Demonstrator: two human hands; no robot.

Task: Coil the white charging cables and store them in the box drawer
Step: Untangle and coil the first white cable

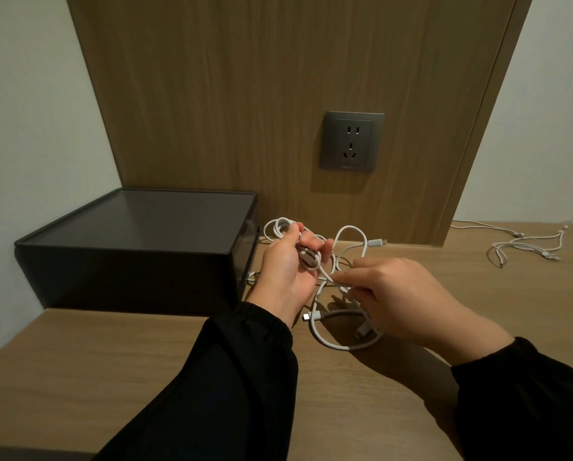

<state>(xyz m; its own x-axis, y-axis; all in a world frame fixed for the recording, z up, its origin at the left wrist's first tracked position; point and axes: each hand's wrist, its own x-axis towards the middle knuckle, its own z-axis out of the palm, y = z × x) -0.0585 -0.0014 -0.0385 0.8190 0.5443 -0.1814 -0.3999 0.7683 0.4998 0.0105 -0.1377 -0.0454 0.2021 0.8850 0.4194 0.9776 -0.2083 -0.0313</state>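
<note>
A tangle of white charging cable (351,237) hangs between my hands above the wooden table (112,361), right of the dark box (138,247). My left hand (288,264) grips a bunch of loops, fingers curled round them. My right hand (398,294) pinches a strand near the middle of the tangle. Loose ends with connectors dangle below, one plug (306,317) pointing left. A second white cable (528,246) lies loose on the table at the far right. The box's front is in shadow, and no open drawer shows.
A grey wall socket (351,140) sits in the wooden back panel above the cables. The box stands against the left wall. Both black sleeves (228,377) reach in from the near edge.
</note>
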